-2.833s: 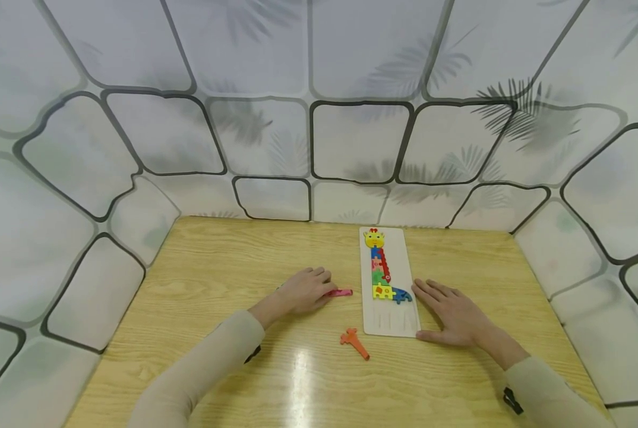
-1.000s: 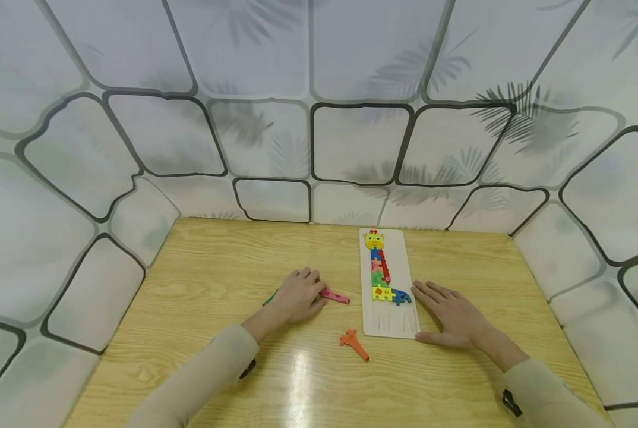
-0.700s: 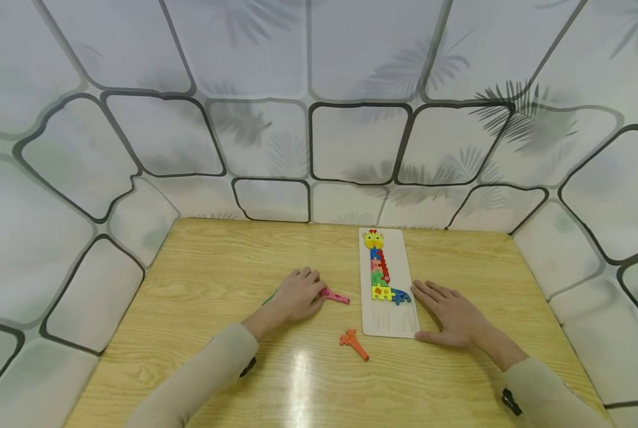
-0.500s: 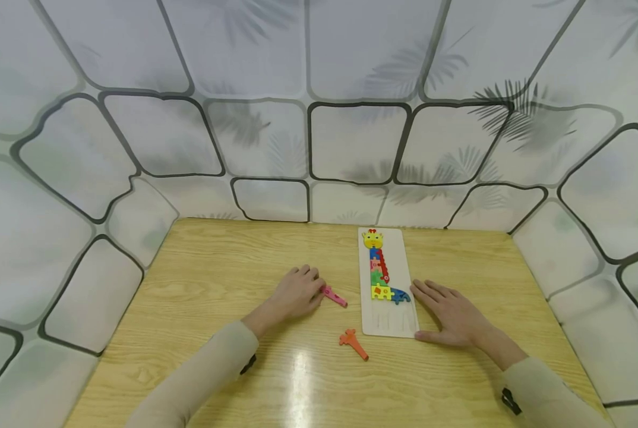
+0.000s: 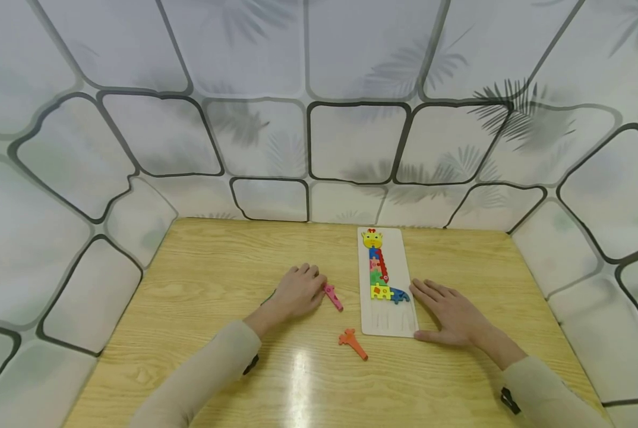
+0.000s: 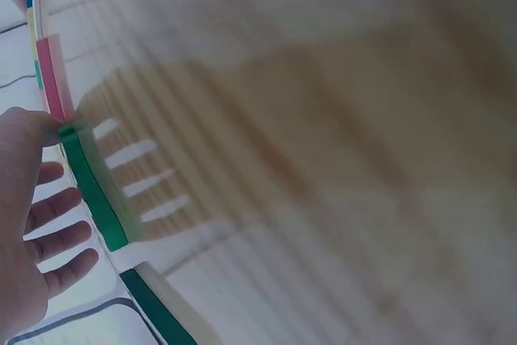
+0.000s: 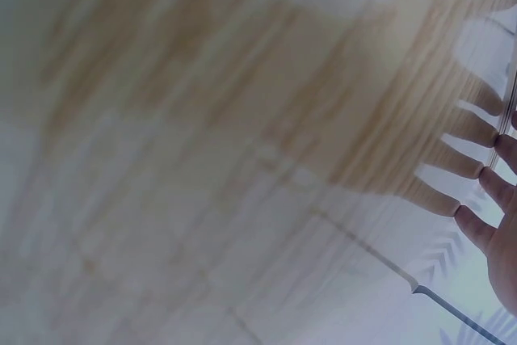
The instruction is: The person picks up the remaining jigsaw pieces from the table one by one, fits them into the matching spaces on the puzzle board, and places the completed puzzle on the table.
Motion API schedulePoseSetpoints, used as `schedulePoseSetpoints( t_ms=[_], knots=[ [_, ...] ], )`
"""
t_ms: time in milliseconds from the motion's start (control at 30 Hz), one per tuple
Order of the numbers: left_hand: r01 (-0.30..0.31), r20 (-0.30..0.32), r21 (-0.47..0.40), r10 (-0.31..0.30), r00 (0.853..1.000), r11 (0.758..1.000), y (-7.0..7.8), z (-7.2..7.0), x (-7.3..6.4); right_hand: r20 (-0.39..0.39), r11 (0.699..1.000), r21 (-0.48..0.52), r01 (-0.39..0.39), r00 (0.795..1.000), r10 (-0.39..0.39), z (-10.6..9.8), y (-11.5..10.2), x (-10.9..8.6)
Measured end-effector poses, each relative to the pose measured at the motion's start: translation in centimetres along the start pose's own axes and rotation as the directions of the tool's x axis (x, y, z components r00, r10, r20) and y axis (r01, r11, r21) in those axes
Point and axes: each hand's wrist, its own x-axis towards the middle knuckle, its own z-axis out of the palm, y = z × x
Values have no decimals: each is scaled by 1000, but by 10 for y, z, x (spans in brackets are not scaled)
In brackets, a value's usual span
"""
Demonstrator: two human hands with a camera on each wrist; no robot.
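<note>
And here's the left hand (image 5: 299,291), low over the table (image 5: 207,255), fingers spaced apart in a loose spread with the thumb tip right where a pink piece (image 5: 333,297) and a green piece (image 6: 95,190) meet; I see no pinch on either. That pink one is a slim little bar with darker spots, lying just beside the fingertips and slanting toward the near side, between the left hand and the board (image 5: 388,324). The green is a plain, straight strip from this low angle, with a second green piece (image 6: 157,313) just past its end.

Over on the board, a giraffe: yellow face, red horns, a neck of blue, pink and green blocks, red mane, yellow body, blue piece jutting right. Below that, pale wood with faint leg outlines.

The right hand (image 5: 449,315) lies flat and wide, holding nothing, fingertips and thumb at the board's right edge. Now the room: a strip of bare wood grain runs between the pink piece and the board's left edge, and an orange piece (image 5: 353,343), knobbed at one end, lies just off the near left corner. The board's far end sits close to the table's back edge, right under the patterned backdrop (image 5: 359,142).
</note>
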Motion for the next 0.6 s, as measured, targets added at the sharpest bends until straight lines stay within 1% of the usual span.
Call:
schedulePoseSetpoints(
  t_ms=[133,200,433,600],
  knots=[
    [53,49,-25,-52,997,998,6,-1,-2,0,1000,1,5,1000,-5,0,0,1],
    [79,61,-41,-76,995,996,10,0,-3,-2,1000,3,6,1000,-6,0,0,1],
    [175,108,-114,-163,981,978,26,-2,-9,0,1000,6,8,1000,-8,-1,-1,0],
    [218,130,-109,-204,970,970,37,-4,-12,-7,1000,4,13,1000,-13,-2,-2,0]
  ],
)
